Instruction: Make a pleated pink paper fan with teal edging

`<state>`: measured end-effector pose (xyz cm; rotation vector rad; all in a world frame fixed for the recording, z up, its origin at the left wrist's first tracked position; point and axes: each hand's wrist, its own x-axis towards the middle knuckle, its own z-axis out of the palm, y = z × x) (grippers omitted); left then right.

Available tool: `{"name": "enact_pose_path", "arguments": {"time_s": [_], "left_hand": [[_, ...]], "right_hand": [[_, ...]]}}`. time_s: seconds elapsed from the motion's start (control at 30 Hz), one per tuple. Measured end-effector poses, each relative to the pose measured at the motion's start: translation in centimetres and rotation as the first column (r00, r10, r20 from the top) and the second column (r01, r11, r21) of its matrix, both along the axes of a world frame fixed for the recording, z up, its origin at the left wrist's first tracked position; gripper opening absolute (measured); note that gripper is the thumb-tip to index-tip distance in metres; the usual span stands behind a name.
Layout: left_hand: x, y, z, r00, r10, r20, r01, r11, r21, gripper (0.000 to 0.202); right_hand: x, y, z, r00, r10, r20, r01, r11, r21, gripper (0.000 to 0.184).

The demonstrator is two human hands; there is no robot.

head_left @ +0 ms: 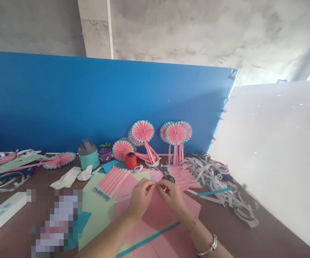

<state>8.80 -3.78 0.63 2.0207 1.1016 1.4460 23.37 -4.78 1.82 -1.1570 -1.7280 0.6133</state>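
My left hand (pixel 141 195) and my right hand (pixel 170 196) meet fingertip to fingertip above pink paper sheets (pixel 157 215). Both are closed in a pinch, and whatever lies between the fingers is too small to make out. Black-handled scissors (pixel 169 178) lie just behind my right hand, partly hidden by it. To the left of my left hand is a pleated pink paper piece (pixel 112 181) with blue edges. Another pleated pink sheet (pixel 185 179) rests to the right of the scissors. A red thread spool (pixel 130 161) stands behind my left hand.
Finished pink paper fans (pixel 176 133) lean against the blue partition (pixel 90 96). Tangled white paper strips (pixel 219 179) spread over the right side. A teal-and-grey container (pixel 88 156), a purple pot (pixel 105 154) and crumpled tissue (pixel 85 173) stand at back left. A white box (pixel 7 213) lies left.
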Motion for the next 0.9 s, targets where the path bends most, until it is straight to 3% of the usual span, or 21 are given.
{"name": "enact_pose_path", "arguments": {"time_s": [0.53,0.9], "left_hand": [[-0.19,0.02,-0.21,0.995,0.003,-0.103,0.003,0.998,0.06,0.019],[-0.18,0.05,-0.01,0.996,-0.003,-0.094,0.01,0.997,0.07,0.017]], "right_hand": [[-0.17,-0.08,0.09,0.995,-0.011,0.101,0.004,0.998,0.07,0.022],[-0.11,-0.01,-0.11,0.998,-0.007,0.061,0.004,0.999,0.041,0.022]]}}
